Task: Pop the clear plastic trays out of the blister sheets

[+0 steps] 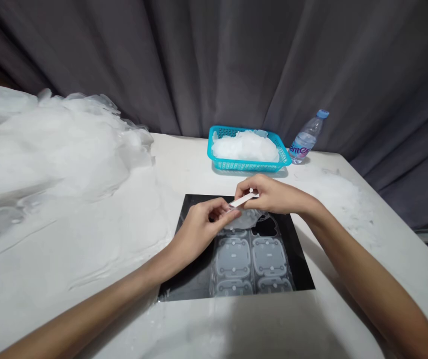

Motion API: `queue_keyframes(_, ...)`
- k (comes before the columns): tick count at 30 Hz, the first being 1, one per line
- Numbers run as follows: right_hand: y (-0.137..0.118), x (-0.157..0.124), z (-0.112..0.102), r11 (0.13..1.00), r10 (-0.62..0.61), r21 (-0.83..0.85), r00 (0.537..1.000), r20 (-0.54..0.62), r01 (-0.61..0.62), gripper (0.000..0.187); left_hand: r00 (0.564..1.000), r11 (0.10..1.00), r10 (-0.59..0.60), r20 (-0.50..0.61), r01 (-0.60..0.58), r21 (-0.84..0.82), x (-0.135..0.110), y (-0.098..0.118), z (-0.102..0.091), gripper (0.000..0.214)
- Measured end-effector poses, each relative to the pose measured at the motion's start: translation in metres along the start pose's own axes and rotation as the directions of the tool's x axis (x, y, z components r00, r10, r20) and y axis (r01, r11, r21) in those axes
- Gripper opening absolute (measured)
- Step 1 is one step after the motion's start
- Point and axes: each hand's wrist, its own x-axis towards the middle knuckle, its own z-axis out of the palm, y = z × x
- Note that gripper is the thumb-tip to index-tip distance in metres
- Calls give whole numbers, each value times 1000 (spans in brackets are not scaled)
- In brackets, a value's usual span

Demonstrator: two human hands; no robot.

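Both hands meet above a black mat (195, 274). My right hand (268, 192) is closed around a flat white strip (244, 200), which slants down to the left. At the strip's lower end, my left hand (206, 222) pinches with thumb and fingers; a bit of clear plastic shows there, though the fingertips partly hide it. Just below the hands lies a crumpled translucent plastic piece (247, 220). On the mat is a clear sheet (232, 257) with rows of rounded, cut-out shapes. Near its upper right, one opening (264, 227) shows the black beneath.
A large heap of translucent plastic pieces (68, 139) covers the table's left side. Behind my hands stands a turquoise basket (249, 165) holding more such pieces. A water bottle (306, 139) is right of it. Small translucent scraps (343, 197) lie on the white table's right.
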Motion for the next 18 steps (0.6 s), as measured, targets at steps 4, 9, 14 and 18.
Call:
queue_keyframes(4,-1,-1,-2,1000,-17,4,1000,8,17,11,965,915,264,2,-251,315,-8,7,3,31)
queue_keyframes(9,24,12,7,953,181,-174,927,-330,-248,8,706,336,657,264,-588,736,-26,1,15,29)
queue_keyframes(14,31,9,-2,990,136,-17,970,-202,-143,14,786,470,601,145,-495,731,-25,-8,13,23)
queue_keyframes(18,15,-7,-15,997,55,65,992,-113,-48,25,826,634,560,68,-480,607,-18,-6,6,21)
